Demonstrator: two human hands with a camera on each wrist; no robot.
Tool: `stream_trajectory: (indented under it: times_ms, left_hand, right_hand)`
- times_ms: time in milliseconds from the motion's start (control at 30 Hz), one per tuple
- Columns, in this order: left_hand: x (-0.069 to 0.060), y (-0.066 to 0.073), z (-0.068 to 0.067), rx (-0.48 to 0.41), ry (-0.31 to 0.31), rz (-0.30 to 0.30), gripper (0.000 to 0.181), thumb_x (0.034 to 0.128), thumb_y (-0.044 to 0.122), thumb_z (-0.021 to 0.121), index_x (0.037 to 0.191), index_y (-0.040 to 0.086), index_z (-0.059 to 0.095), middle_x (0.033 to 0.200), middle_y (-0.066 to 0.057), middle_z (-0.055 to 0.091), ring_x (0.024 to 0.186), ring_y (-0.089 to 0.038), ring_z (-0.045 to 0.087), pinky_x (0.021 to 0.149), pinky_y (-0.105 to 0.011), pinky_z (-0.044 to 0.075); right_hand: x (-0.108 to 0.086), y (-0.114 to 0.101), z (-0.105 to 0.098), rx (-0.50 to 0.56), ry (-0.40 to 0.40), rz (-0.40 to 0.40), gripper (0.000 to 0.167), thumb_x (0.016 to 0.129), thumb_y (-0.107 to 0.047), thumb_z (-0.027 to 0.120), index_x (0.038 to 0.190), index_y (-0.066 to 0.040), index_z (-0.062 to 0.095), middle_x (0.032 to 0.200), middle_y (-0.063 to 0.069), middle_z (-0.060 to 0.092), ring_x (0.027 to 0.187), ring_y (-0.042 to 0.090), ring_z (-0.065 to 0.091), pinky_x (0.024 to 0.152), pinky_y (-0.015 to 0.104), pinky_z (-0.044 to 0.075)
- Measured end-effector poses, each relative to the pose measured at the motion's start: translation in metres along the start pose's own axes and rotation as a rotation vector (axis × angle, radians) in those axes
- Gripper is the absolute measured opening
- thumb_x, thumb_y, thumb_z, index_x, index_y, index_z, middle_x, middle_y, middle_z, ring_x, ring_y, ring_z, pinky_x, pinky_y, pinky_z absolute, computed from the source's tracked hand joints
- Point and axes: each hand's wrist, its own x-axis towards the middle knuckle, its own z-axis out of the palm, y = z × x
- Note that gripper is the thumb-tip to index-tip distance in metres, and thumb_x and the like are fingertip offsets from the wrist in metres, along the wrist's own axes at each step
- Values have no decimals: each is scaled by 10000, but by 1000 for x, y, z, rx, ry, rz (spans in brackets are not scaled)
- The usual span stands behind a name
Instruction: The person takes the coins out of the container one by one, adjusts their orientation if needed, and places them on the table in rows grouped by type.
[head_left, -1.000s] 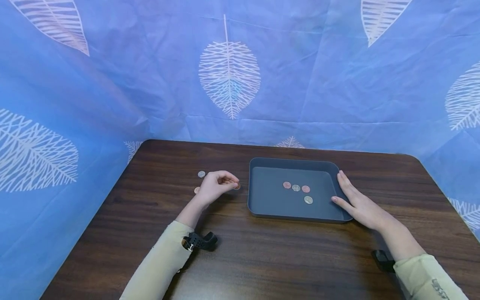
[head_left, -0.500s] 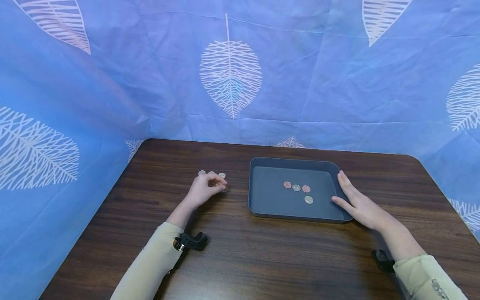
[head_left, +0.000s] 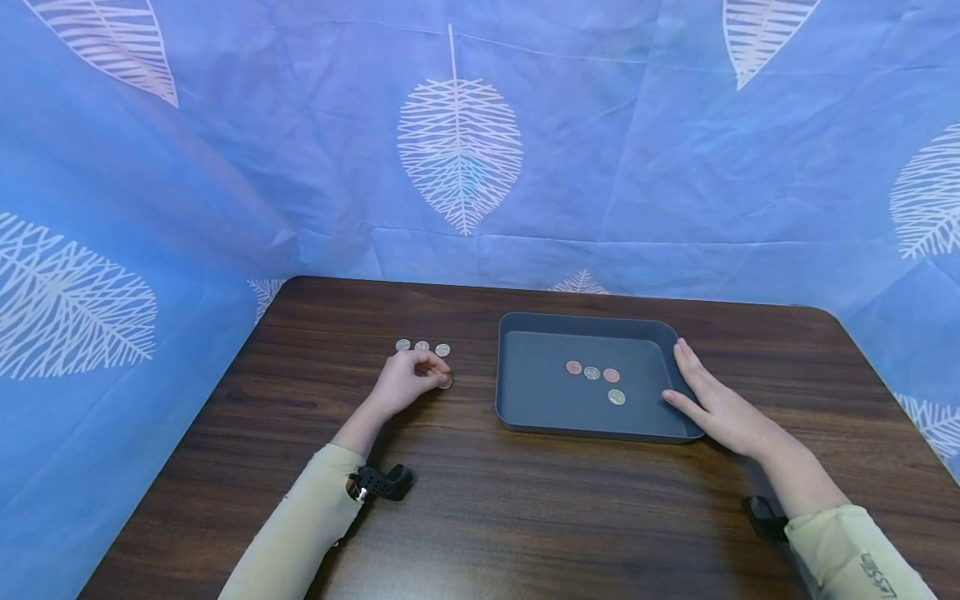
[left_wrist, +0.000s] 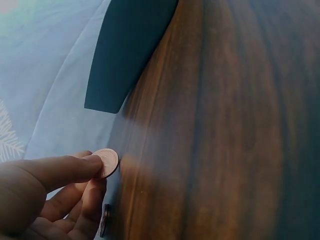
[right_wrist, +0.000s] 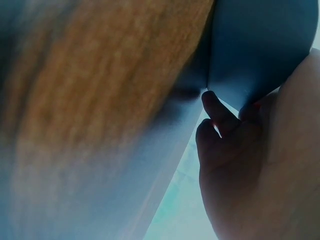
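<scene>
While the left grip (head_left: pixel 408 382) is pinching a copper-coloured coin (left_wrist: pixel 106 163) between thumb and fingers, to the left of the grey tray (head_left: pixel 543 402), three pale coins (head_left: pixel 442 350) are lying in a row on the wood-grain bench (head_left: pixel 525 517) just beyond that hand. The right grip (head_left: pixel 723 417) is lying released, its thumb and fingers spread against the tray's right end. Inside the tray, two copper-coloured coins (head_left: pixel 573 367) and two silver-coloured coins (head_left: pixel 617 397) are sitting flat, near one another.
</scene>
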Motion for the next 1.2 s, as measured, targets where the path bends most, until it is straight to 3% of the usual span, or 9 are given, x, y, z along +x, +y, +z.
stream_trajectory:
  times_ms: [367,633,1033,1200]
  left_hand:
    - [2,2,5,143,58,21,63,837,86,741,893,64,721,767,14,648,700,-124,598,636,-303,494]
    - [3,10,9,261,58,8,77,835,54,734,911,41,721,802,-24,665,738,-154,620,658,-308,511]
    - [3,12,11,273,65,11,88,831,49,735,918,43,721,808,-25,660,739,-154,616,658,-306,509]
    - [4,11,11,245,83,14,91,824,36,739,912,48,720,810,-16,649,734,-146,615,664,-310,515]
  right_hand:
    - [-1,-1,0,7,16,-2,801,1011,-407,450,1520,-166,-119,1569,23,-188,1420,415,-10,1004,689,174]
    - [-1,0,1,11,6,-2,806,1010,-429,438,1517,-166,-130,1556,-14,-218,1414,430,-12,992,701,174]
    - [-1,0,1,17,11,-12,801,1011,-422,439,1518,-166,-126,1559,-3,-212,1415,428,-16,994,700,171]
    - [-2,-1,-1,23,17,-21,791,1014,-396,449,1522,-155,-107,1565,12,-195,1403,452,-41,1028,684,118]
